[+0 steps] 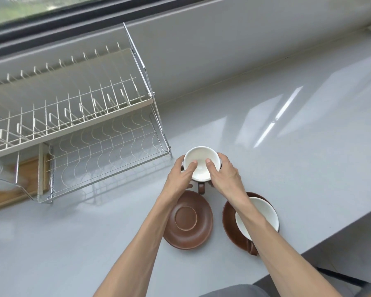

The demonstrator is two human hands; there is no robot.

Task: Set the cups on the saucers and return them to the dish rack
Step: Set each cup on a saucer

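A cup (201, 160), white inside and brown outside, stands on the grey counter just beyond the saucers, its handle pointing toward me. My left hand (181, 176) and my right hand (223, 174) both grip it, thumbs over the rim and fingers round the sides. A bare brown saucer (189, 219) lies in front of it. To the right, a second cup (263, 213) sits on another brown saucer (229, 219), partly hidden by my right forearm.
A two-tier wire dish rack (107, 146) stands at the left, its lower shelf holding nothing at its right end. A wooden board (30, 174) lies under its left part. The counter's edge (330, 234) runs diagonally at the lower right.
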